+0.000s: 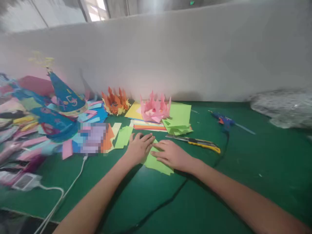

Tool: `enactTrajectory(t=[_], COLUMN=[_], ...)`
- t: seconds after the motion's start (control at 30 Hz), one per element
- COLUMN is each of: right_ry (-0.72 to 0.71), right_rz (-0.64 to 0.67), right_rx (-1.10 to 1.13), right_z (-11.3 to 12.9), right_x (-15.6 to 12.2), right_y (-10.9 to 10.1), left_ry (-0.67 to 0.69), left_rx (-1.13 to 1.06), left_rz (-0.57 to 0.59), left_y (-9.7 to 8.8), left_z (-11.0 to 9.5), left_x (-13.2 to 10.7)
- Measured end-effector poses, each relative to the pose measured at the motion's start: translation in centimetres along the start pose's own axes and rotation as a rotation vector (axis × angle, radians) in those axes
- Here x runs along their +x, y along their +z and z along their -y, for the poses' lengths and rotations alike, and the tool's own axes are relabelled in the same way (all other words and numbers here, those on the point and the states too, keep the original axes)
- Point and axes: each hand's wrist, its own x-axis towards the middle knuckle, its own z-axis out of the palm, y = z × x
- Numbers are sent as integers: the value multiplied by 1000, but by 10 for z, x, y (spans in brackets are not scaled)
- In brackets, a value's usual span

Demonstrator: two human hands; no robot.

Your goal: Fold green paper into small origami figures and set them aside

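Note:
A light green piece of paper (158, 165) lies on the green tabletop, partly covered by both hands. My left hand (139, 148) rests palm down on its upper left part, fingers stretched out. From the right, my right hand (172, 155) lies flat across the same paper, its fingers spread and pointing left towards the left hand. Just behind the right hand is a yellow utility knife (204, 144) with its blade out. Left of the left hand are more light green paper pieces (123, 137).
A pink paper crown (156, 107) stands on stacked coloured sheets, an orange crown (115, 101) beside it. Blue cone hats (67, 92) and paper scraps crowd the left. A blue glue gun (225, 122) lies right, its black cable (168, 201) crossing the table. Clear plastic (285, 107) sits far right.

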Motion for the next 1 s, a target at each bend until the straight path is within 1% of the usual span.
enactTrajectory(t=[0.07, 0.17, 0.23, 0.37, 0.47, 0.6, 0.8, 1.0], right_ry=[-16, -1, 47, 197, 260, 308, 307, 281], right_rz=[-3, -18, -47, -145, -164, -144, -152, -93], right_rx=[30, 119, 206, 339, 304, 200, 130, 55], right_z=[1, 0, -3, -8, -6, -1, -1, -5], right_x=[-1, -2, -1, 3, 7, 7, 5, 5], right_y=[-4, -7, -7, -2, 2, 4, 7, 4], left_ry=[0, 1, 5, 4, 8, 8, -12, -30], left_rx=[5, 12, 15, 14, 7, 6, 3, 5], left_rz=[-3, -6, -9, -23, -30, -34, -8, 21], left_y=[-1, -1, 0, 2, 3, 3, 0, -2], left_z=[0, -1, -2, -4, -5, -5, -7, -9], left_x=[-1, -3, -3, -3, -2, -2, -2, -2])
